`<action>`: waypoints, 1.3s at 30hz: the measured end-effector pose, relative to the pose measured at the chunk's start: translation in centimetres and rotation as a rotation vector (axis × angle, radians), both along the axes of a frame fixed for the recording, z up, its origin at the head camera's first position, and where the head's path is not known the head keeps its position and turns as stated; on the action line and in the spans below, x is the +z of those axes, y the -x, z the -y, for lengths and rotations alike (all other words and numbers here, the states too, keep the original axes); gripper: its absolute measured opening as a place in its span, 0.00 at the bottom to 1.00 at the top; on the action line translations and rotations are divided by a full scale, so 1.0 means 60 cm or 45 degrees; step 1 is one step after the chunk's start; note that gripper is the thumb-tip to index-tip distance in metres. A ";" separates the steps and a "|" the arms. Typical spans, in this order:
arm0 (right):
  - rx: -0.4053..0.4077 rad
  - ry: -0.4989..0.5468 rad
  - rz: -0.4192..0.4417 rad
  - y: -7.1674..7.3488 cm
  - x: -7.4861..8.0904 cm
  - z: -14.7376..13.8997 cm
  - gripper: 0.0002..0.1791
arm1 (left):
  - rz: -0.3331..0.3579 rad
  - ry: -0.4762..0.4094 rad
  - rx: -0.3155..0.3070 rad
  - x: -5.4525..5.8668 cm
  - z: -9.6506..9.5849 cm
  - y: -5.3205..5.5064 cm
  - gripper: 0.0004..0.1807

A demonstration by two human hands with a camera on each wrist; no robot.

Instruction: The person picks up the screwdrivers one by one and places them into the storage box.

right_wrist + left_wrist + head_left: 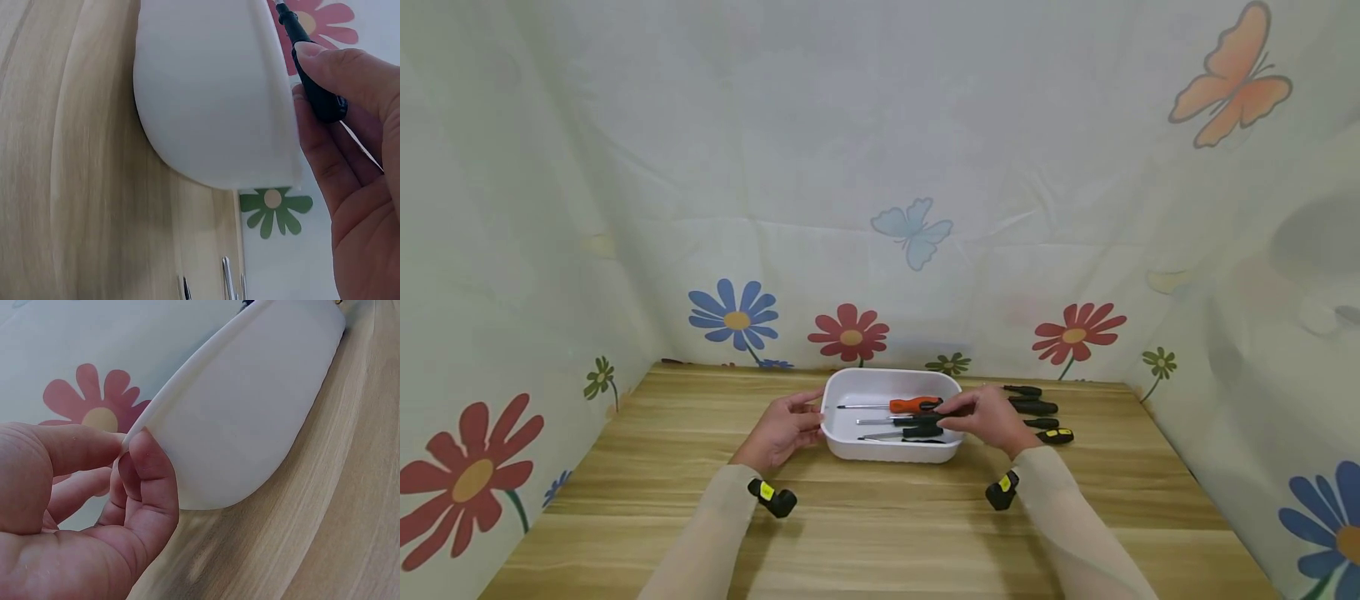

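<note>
A white plastic tray [887, 452] stands on the wooden table with several screwdrivers lying inside. My left hand [783, 431] pinches its left rim between thumb and fingers, close up in the left wrist view. Over the tray's right end, my right hand [988, 419] grips a screwdriver [320, 100] by its black handle, thumb on one side and fingers on the other. Its shaft points left, above the tray. Inside lie an orange-and-black screwdriver [913, 405] towards the back and a black-handled screwdriver [922, 432] nearer the front.
To the right of the tray, several more screwdrivers lie in a column, among them a black-handled one [1036, 407] and a black-and-yellow one [1056, 436]. A flower-printed curtain [820, 275] hangs behind the table [880, 533] and along both sides.
</note>
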State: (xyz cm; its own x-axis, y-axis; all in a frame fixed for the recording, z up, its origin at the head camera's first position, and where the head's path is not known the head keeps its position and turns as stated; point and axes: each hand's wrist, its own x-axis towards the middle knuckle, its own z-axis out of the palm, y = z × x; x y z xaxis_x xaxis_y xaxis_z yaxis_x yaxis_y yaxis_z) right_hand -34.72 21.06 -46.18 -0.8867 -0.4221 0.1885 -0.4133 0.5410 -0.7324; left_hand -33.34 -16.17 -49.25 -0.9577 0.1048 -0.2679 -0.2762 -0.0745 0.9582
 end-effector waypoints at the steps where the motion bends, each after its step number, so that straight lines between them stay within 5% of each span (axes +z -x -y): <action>1: 0.005 -0.008 -0.004 0.001 -0.001 0.003 0.09 | 0.000 0.000 0.000 0.000 0.000 0.000 0.31; 22: 0.062 -0.292 -0.118 0.017 -0.004 0.042 0.08 | -0.019 0.002 -0.012 -0.001 -0.002 0.006 0.30; 29: -0.004 -0.343 -0.013 0.012 -0.003 0.056 0.08 | -0.048 0.009 -0.026 -0.005 0.000 0.004 0.30; 39: -0.004 -0.403 -0.002 0.012 0.000 0.065 0.07 | -0.042 0.005 -0.023 -0.001 0.000 0.000 0.31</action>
State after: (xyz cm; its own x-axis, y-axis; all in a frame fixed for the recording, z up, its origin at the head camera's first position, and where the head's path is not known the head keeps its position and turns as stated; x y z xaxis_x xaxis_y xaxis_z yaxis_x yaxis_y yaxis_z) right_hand -35.41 17.16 -46.15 -0.8879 -0.4573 0.0499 -0.4123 0.7433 -0.5268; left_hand -33.32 -16.18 -49.33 -0.9639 0.1215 -0.2367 -0.2458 -0.0661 0.9671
